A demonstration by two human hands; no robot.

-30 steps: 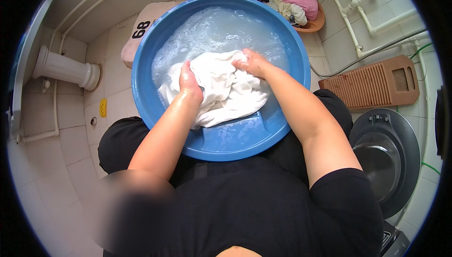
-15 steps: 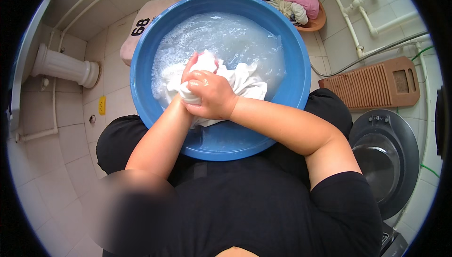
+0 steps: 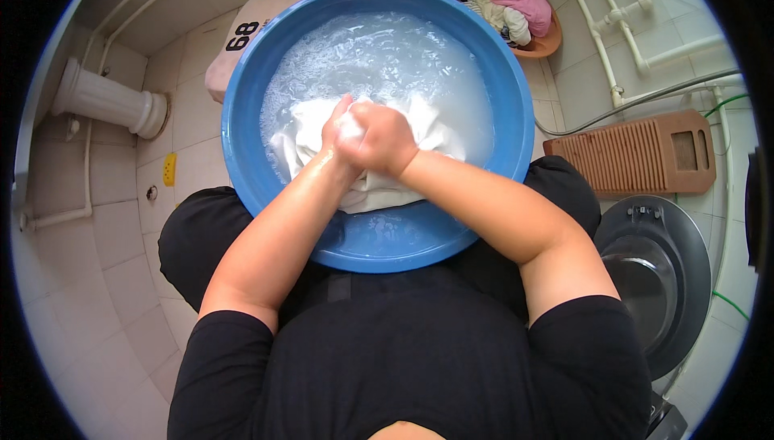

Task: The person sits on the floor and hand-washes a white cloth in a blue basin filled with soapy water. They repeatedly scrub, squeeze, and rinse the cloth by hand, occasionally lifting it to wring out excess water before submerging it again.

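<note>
The person's two hands, left hand (image 3: 331, 130) and right hand (image 3: 384, 142), are pressed together, both gripping a bunch of one white cloth (image 3: 382, 193) that otherwise lies in one blue tub (image 3: 509, 105) of sudsy water (image 3: 395, 53). On the right I count one brown washboard (image 3: 609, 156) and one dark basin (image 3: 684, 279).

One blue basin (image 3: 395, 240), one orange basin (image 3: 550, 43), one dark basin (image 3: 692, 271), one washboard (image 3: 625, 154)
</note>
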